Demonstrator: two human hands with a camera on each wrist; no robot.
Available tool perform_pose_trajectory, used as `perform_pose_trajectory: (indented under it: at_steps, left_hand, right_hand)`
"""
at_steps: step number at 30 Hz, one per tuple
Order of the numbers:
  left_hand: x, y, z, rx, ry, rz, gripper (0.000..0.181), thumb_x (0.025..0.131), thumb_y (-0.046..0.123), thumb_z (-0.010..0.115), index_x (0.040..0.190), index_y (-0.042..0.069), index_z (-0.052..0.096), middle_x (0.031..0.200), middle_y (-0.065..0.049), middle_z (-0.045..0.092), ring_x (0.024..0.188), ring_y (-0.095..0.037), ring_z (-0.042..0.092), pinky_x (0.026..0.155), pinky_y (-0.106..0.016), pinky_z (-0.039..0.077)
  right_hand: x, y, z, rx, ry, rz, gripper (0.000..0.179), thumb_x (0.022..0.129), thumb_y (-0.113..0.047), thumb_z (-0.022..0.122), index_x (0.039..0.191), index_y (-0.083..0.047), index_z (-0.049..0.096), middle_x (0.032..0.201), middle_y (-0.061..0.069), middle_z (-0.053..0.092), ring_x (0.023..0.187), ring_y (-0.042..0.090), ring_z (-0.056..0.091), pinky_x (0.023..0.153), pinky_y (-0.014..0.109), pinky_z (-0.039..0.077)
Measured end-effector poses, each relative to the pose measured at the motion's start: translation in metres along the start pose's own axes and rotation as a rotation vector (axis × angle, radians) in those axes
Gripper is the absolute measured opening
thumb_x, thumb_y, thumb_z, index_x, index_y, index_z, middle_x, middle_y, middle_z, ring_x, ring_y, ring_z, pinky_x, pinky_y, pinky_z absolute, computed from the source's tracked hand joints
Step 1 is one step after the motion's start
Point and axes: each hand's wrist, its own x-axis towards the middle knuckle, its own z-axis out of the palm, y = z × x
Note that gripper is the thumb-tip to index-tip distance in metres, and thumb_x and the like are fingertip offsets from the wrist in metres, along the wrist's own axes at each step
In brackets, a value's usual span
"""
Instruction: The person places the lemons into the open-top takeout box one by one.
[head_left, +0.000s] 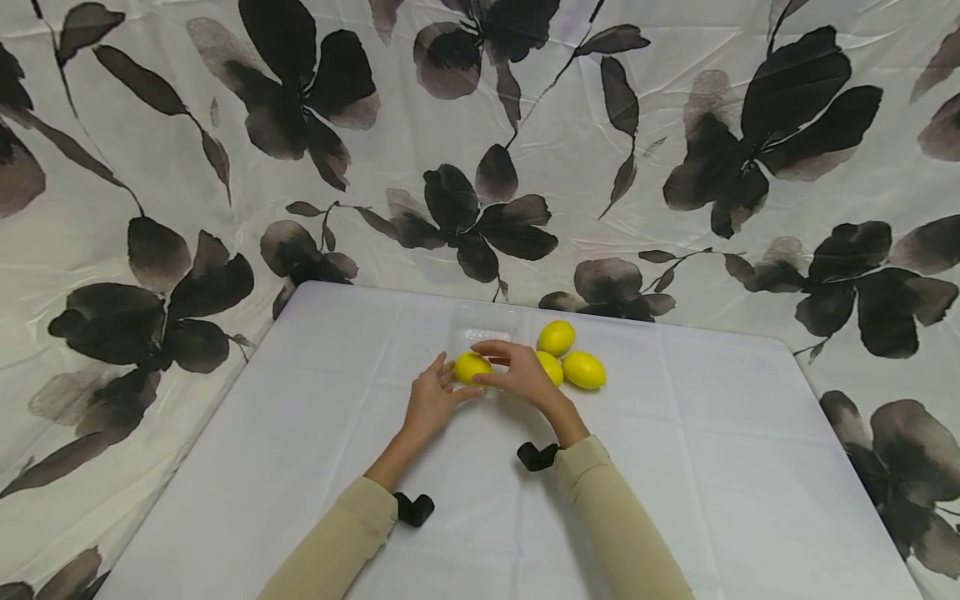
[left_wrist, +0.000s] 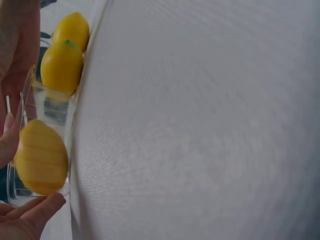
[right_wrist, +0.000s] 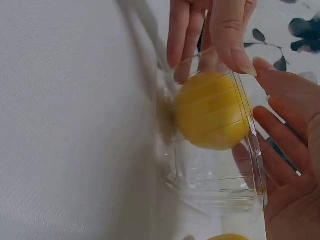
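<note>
In the head view, a glossy yellow lemon (head_left: 471, 367) sits in the near left part of a clear, rectangular plastic container (head_left: 486, 321) at the far side of a table covered in smooth white cloth (head_left: 645, 483). The left hand (head_left: 430, 402) is at the container's left side, its fingers fairly straight and its thumb pointing right along the near side. The right hand (head_left: 521, 375) reaches in from the right, thumb and forefinger wide apart around the lemon. Just right of that hand, three more yellow lemons (head_left: 584, 370) lie close together. Both arms wear beige sleeves (head_left: 626, 517), with small black devices (head_left: 537, 456) at the wrists, and a white sheet printed with dark flowers (head_left: 491, 204) hangs beyond the table. In the left wrist view, the lemon shows through the container's clear wall, with the left hand's fingers against the left end and two of the loose lemons farther right. In the right wrist view, the right hand's fingers are extended and loosely spread beside the rim; I cannot tell whether they touch the lemon. The left thumb lies at the rim.
</note>
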Motion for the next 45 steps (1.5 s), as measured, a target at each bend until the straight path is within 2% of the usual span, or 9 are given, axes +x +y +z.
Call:
perform_pose_trajectory:
  at_steps: [4,8,12,19,23,28,35,41,45]
  left_hand:
    - [0.0,0.001,0.001,0.003,0.005,-0.003,0.099,0.076,0.029,0.086,0.15,-0.008,0.031,0.142,-0.023,0.052,0.102,-0.029,0.069,0.085,-0.04,0.057]
    - [0.001,0.002,0.002,-0.011,-0.003,-0.012,0.099,0.077,0.029,0.086,0.151,-0.007,0.03,0.143,-0.023,0.051,0.115,-0.031,0.065,0.092,-0.042,0.055]
    - [0.003,0.004,0.003,-0.018,-0.007,-0.018,0.098,0.078,0.027,0.085,0.151,-0.006,0.029,0.144,-0.023,0.051,0.12,-0.032,0.062,0.097,-0.045,0.052]
    - [0.003,0.006,0.003,0.009,-0.004,-0.046,0.097,0.078,0.028,0.085,0.152,-0.003,0.031,0.144,-0.02,0.053,0.11,-0.03,0.065,0.094,-0.044,0.053]
    - [0.003,0.005,0.004,0.026,-0.002,-0.04,0.096,0.078,0.027,0.085,0.151,-0.004,0.031,0.143,-0.021,0.053,0.107,-0.03,0.066,0.092,-0.044,0.053]
    - [0.004,0.004,0.004,0.022,-0.009,-0.039,0.096,0.078,0.027,0.085,0.151,-0.004,0.031,0.144,-0.021,0.052,0.112,-0.033,0.065,0.094,-0.044,0.053]
    - [0.004,0.005,0.003,0.025,-0.011,-0.035,0.097,0.078,0.026,0.085,0.151,-0.004,0.03,0.145,-0.021,0.051,0.122,-0.036,0.06,0.099,-0.045,0.051]
    - [0.004,0.005,0.004,0.05,0.001,-0.031,0.096,0.078,0.025,0.085,0.151,-0.005,0.031,0.143,-0.021,0.053,0.12,-0.033,0.062,0.102,-0.046,0.048]
    - [0.005,0.006,0.003,0.041,0.004,-0.038,0.096,0.078,0.025,0.085,0.151,-0.005,0.032,0.143,-0.02,0.053,0.118,-0.032,0.062,0.102,-0.046,0.048]
  right_hand:
    - [-0.001,0.0,-0.001,-0.006,0.0,0.003,0.047,0.086,-0.018,0.078,0.129,-0.005,0.064,0.13,0.009,0.065,0.123,0.025,0.06,0.103,0.036,0.049]
    - [-0.002,0.0,-0.005,-0.002,0.019,0.006,0.047,0.086,-0.019,0.078,0.129,-0.004,0.064,0.131,0.01,0.065,0.123,0.026,0.06,0.103,0.037,0.048]
    - [-0.005,-0.001,-0.01,0.019,0.038,0.024,0.046,0.086,-0.021,0.078,0.128,-0.006,0.065,0.131,0.009,0.065,0.122,0.026,0.061,0.104,0.038,0.048]
    - [-0.012,0.0,-0.023,0.036,0.076,0.077,0.046,0.087,-0.025,0.077,0.128,-0.009,0.065,0.13,0.006,0.066,0.122,0.025,0.061,0.105,0.039,0.047]
    - [-0.017,0.001,-0.034,0.037,0.101,0.085,0.046,0.087,-0.024,0.077,0.128,-0.007,0.065,0.131,0.011,0.065,0.122,0.034,0.06,0.106,0.045,0.046]
    - [-0.026,0.001,-0.048,0.058,0.122,0.077,0.049,0.086,-0.022,0.078,0.129,-0.005,0.063,0.131,0.017,0.064,0.122,0.041,0.059,0.106,0.048,0.045]
    - [-0.041,0.01,-0.065,0.057,0.18,0.099,0.048,0.086,-0.019,0.078,0.13,-0.006,0.063,0.131,0.018,0.063,0.123,0.039,0.058,0.106,0.046,0.045]
    - [-0.052,0.019,-0.078,0.034,0.234,0.127,0.048,0.086,-0.021,0.078,0.13,-0.007,0.063,0.133,0.014,0.063,0.124,0.036,0.058,0.108,0.05,0.043]
    - [-0.057,0.024,-0.087,0.011,0.254,0.131,0.048,0.086,-0.022,0.078,0.13,-0.008,0.063,0.134,0.012,0.062,0.127,0.031,0.055,0.109,0.047,0.042]
